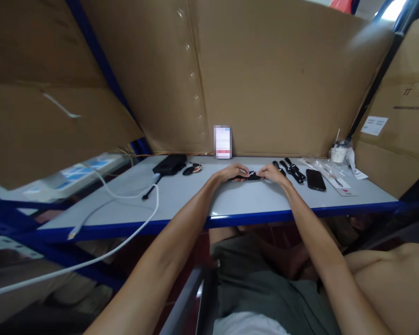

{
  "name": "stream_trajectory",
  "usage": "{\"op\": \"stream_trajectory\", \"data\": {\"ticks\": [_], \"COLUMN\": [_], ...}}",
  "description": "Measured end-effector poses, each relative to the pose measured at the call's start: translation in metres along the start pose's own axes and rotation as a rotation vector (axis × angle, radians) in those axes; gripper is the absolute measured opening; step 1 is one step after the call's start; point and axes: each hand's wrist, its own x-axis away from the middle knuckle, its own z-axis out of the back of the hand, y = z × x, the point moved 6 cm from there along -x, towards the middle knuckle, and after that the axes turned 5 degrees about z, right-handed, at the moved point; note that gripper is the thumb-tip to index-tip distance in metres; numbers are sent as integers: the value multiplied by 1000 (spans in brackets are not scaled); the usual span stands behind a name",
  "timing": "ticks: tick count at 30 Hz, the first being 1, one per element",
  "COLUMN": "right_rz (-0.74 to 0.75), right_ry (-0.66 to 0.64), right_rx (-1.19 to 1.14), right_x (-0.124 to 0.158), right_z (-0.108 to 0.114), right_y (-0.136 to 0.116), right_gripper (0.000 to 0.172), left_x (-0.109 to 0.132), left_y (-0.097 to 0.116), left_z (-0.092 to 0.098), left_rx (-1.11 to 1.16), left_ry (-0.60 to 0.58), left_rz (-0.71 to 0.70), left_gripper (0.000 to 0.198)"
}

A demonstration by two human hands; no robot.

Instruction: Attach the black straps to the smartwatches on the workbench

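Near the front middle of the table, a small black object (253, 176) with a shiny bit on top lies between my hands; it resembles a watch, but is too small to tell for sure. My left hand (234, 172) closes on its left side, with a dark strap-like end under the fingers. Pinched fingers of my right hand (270, 173) touch its right side. Just beyond the right hand lie black strap-like bands (294, 171) and a similar shorter one (279, 167). The fingertips are partly hidden.
A lit phone (222, 142) leans on the cardboard wall. Right: a dark phone (315, 180), plastic packaging (330, 172), a white cup (339, 152). Left: a black box (170, 164), keys (192, 169), a white cable (150, 211) hanging over the blue table edge (251, 219). Someone sits at the right.
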Motion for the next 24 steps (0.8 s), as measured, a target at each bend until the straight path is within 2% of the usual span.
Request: {"op": "stream_trajectory", "data": {"ticks": [9,14,16,20,22,24], "right_rz": [-42,-64,-65,42,104,145], "right_ry": [-28,-21,52,314,306,214], "right_rx": [13,61,132,383,482,552], "right_x": [-1,2,4,14,19,22], "right_z": [-2,-2,1,9,3,-8], "right_y": [3,-3,-10,-39,-52,-61], "right_gripper": [36,27,24,30,35,34], "left_x": [5,6,5,3,3,3], "left_y": [3,5,4,4,5,5], "left_z": [0,-1,-1,-1,-2,-1], "left_rx": [4,-1,5,12,2,-12], "left_ry": [-14,-24,-7,4,-6,-10], "left_rz": [30,7,17,-13,-36,-41], "left_gripper": [23,25,25,21,17,13]}}
